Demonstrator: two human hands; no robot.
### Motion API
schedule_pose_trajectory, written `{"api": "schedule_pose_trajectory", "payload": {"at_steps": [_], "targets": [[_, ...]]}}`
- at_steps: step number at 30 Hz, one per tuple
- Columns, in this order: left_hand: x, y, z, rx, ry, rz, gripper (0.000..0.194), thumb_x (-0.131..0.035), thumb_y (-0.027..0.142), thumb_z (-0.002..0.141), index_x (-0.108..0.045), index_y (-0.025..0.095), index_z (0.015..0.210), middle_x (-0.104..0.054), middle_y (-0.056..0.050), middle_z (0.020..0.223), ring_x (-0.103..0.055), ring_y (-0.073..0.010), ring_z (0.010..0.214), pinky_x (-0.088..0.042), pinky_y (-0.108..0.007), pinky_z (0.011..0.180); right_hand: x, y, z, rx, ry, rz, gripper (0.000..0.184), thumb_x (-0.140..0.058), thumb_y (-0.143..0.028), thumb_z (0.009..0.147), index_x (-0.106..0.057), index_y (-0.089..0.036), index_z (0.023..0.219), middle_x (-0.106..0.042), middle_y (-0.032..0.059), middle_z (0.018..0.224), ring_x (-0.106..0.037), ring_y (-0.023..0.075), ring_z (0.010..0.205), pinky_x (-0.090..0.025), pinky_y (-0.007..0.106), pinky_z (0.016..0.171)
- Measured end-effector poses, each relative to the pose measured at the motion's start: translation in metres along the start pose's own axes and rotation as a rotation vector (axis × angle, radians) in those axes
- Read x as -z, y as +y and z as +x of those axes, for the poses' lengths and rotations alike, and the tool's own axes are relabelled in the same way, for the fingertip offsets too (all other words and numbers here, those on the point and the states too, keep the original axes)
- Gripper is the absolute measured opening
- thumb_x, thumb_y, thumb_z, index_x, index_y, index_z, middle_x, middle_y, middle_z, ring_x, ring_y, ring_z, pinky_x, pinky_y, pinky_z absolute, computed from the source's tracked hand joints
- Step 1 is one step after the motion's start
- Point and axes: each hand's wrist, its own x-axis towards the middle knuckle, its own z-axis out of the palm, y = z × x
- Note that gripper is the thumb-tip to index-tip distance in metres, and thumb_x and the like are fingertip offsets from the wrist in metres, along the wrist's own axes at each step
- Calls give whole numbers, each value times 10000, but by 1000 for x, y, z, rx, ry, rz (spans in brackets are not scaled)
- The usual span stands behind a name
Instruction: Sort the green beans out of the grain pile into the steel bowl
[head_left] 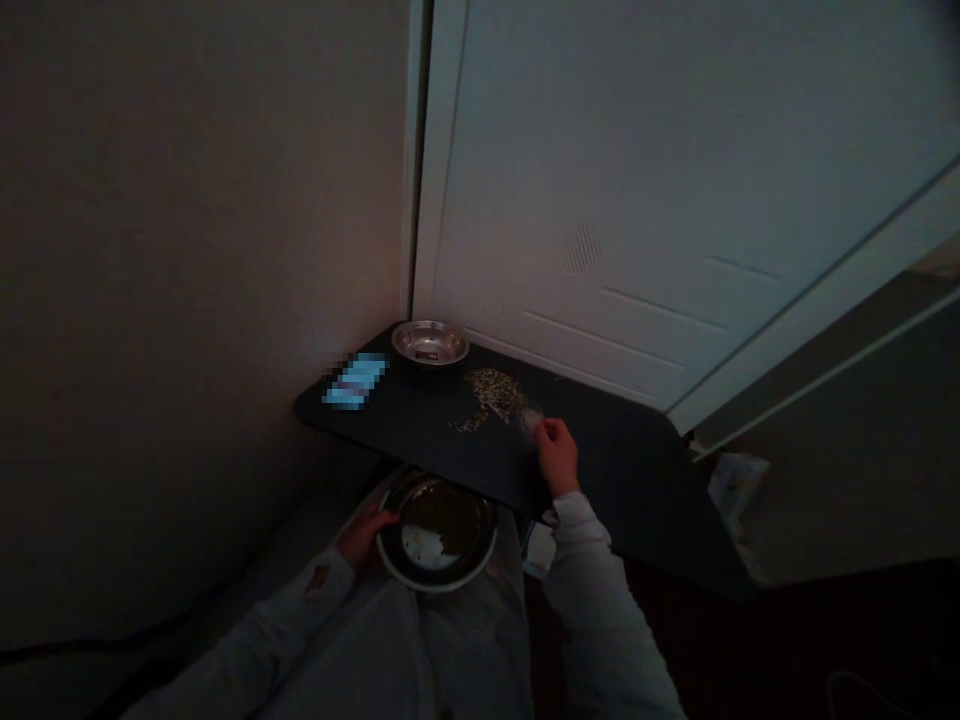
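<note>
My left hand (365,533) grips the rim of a steel bowl (438,530) held just below the near edge of the black table (615,470); the bowl has some grain and a pale patch inside. My right hand (556,455) rests on the table, fingers curled, beside a small clear object (531,420) that I cannot make out. Just beyond it lies a heap of small greenish grains (496,392) spread on the tabletop.
An empty steel bowl (430,343) stands at the table's far corner. A lit phone (355,381) lies near the left edge. A white door (637,200) stands behind the table, a beige wall (195,250) to the left. The room is dim.
</note>
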Motion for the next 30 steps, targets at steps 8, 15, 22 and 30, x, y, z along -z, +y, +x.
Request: {"api": "schedule_pose_trajectory", "payload": {"at_steps": [8,15,22,30], "targets": [[4,-2,0,-4,12,24,434,-595,188,480,-564,135,909,-649,-74,746,-575,-256,742,-410,-327,657,-46,-15,4,145,-83,-50,200,-369,-325,702,-493,-169,712,-531,15,616,-473,136,589,-352,247,570],[-3,1,-3,-8,-11,6,448,-572,162,500,-546,127,946,-648,-55,721,-580,-226,701,-408,-324,664,-45,-12,-5,141,-68,-126,225,-367,-323,708,-515,-160,755,-561,42,669,-489,147,614,-357,262,593],[-5,2,-6,-45,-29,-47,497,-542,161,514,-528,139,1011,-655,-59,749,-576,-244,754,-410,-316,656,-48,-13,-8,141,-117,-83,323,-358,-385,713,-528,-138,834,-583,65,695,-512,154,621,-372,272,595],[-1,2,-3,-118,63,14,585,-613,192,486,-487,118,1052,-645,-61,809,-562,-248,808,-415,-310,684,-49,-15,-8,143,-161,-142,292,-365,-366,719,-534,-163,844,-595,43,686,-529,147,619,-379,259,592]]}}
